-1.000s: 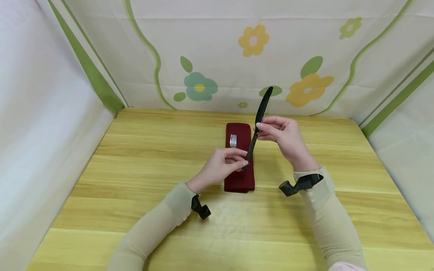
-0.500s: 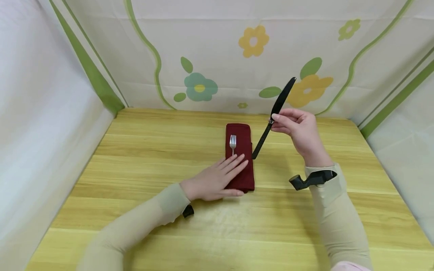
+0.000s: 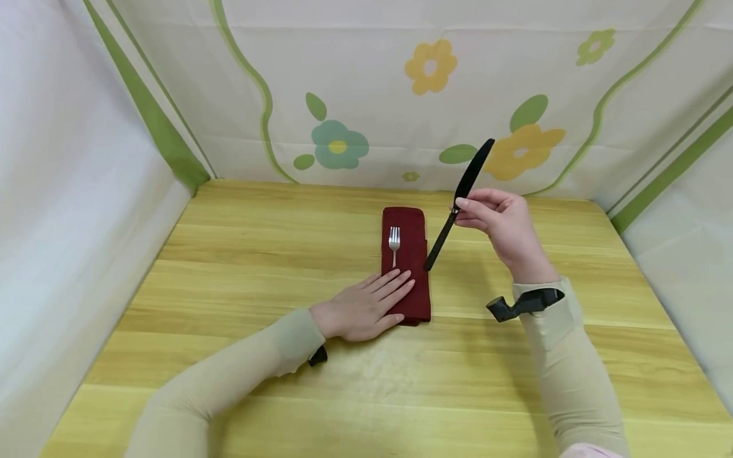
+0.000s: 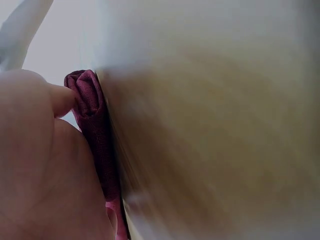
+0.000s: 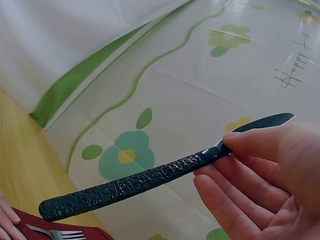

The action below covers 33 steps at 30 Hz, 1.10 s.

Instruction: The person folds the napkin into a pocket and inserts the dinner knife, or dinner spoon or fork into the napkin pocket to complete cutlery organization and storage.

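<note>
My right hand (image 3: 504, 226) pinches a dark table knife (image 3: 474, 170) near the middle, between thumb and fingers. Its blade points up and away; the textured handle (image 5: 120, 187) slants down toward the napkin's right edge. A folded dark red napkin (image 3: 413, 254) lies lengthwise on the table. On it rests a silver fork (image 3: 394, 240), tines pointing away, the lower end of its handle hidden under my left hand (image 3: 361, 312). That hand lies flat with straight fingers across the napkin's near half. In the left wrist view the palm is beside the rolled napkin edge (image 4: 95, 125).
The wooden table (image 3: 258, 242) reaches back to a white cloth wall (image 3: 378, 83) printed with flowers. White cloth sides (image 3: 74, 191) stand left and right. A black wrist camera (image 3: 523, 304) sits on the right sleeve.
My left hand has let go of the knife handle and come down flat on the napkin and fork. My right hand has carried the knife to the right.
</note>
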Available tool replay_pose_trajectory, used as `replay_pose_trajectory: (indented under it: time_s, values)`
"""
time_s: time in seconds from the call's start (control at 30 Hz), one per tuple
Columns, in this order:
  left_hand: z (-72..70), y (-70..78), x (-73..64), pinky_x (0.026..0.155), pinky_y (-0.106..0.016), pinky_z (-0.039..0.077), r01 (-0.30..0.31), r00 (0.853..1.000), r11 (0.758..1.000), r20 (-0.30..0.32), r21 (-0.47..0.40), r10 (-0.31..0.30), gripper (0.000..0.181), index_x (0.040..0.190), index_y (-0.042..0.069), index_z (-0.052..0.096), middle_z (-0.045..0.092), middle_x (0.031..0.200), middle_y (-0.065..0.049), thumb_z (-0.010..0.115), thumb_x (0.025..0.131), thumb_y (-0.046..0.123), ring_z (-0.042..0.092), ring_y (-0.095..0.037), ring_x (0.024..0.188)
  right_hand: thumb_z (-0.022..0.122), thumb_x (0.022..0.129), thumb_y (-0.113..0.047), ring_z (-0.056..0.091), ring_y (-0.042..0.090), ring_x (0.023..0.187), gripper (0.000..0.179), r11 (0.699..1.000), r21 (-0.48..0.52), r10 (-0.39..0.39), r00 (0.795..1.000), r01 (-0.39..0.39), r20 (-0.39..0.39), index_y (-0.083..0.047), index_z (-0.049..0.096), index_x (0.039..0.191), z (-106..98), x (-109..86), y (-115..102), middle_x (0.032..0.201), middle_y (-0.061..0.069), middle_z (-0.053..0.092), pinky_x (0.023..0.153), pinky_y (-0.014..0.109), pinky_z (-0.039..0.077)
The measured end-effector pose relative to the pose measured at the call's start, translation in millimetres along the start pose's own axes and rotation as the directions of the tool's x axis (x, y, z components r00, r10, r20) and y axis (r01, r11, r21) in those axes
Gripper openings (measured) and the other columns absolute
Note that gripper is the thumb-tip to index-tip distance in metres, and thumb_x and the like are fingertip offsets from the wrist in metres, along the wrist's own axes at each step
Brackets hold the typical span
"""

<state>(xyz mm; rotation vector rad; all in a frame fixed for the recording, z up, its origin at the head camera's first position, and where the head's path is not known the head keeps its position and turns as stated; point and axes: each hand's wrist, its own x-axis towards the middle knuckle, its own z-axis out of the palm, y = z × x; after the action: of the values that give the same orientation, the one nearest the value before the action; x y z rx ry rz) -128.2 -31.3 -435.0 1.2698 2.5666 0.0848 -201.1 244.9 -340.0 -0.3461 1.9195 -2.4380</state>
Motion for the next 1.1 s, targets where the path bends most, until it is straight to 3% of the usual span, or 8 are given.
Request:
replay_pose_trajectory:
  time_s: [0.3, 0.53, 0.87, 1.1]
  values:
    - [4.6, -0.8, 5.8, 0.123, -0.038, 0.003, -0.010, 1.000, 0.999, 0.004, 0.030, 0.010, 0.066, 0.163, 0.016, -0.006, -0.009, 0.169, -0.003, 0.020, 0.111, 0.048, -0.009, -0.020, 0.154, 0.077, 0.092, -0.008, 0.074, 0.026, 0.078, 0.018, 0.998, -0.040, 0.038, 0.999, -0.038, -0.014, 0.007, 0.070, 0.101, 3, 10.6, 11, 0.094, 0.017, 0.075, 0.079, 0.038, 0.060]
    - [8.7, -1.5, 7.2, 0.122, -0.036, 0.000, 0.005, 1.000, 0.999, 0.010, 0.044, -0.005, 0.067, 0.162, 0.017, -0.008, -0.012, 0.168, -0.001, 0.021, 0.111, 0.049, -0.012, -0.019, 0.153, 0.078, 0.092, -0.013, 0.073, 0.025, 0.081, 0.024, 0.993, -0.063, 0.095, 0.995, -0.096, -0.028, 0.006, 0.068, 0.105, -1, 39.4, 28, 0.097, 0.016, 0.075, 0.083, 0.039, 0.059]
    - [7.5, -1.0, 7.5, 0.122, -0.035, 0.000, 0.016, 1.000, 0.999, 0.017, 0.030, -0.017, 0.068, 0.162, 0.017, -0.007, -0.011, 0.169, -0.001, 0.024, 0.111, 0.049, -0.012, -0.019, 0.153, 0.075, 0.094, -0.008, 0.073, 0.023, 0.084, 0.022, 0.981, -0.015, 0.192, 0.981, -0.192, -0.026, 0.006, 0.067, 0.109, -5, 75.5, 62, 0.099, 0.017, 0.074, 0.090, 0.043, 0.056]
    - [7.5, 0.2, 8.3, 0.122, -0.034, 0.000, 0.019, 1.000, 0.999, 0.018, 0.040, -0.020, 0.069, 0.162, 0.016, -0.007, -0.010, 0.169, -0.002, 0.024, 0.111, 0.049, -0.012, -0.019, 0.153, 0.075, 0.095, -0.012, 0.071, 0.023, 0.086, 0.031, 0.961, -0.113, 0.252, 0.968, -0.252, -0.014, 0.007, 0.064, 0.116, -7, 84.8, 70, 0.104, 0.016, 0.071, 0.094, 0.046, 0.053]
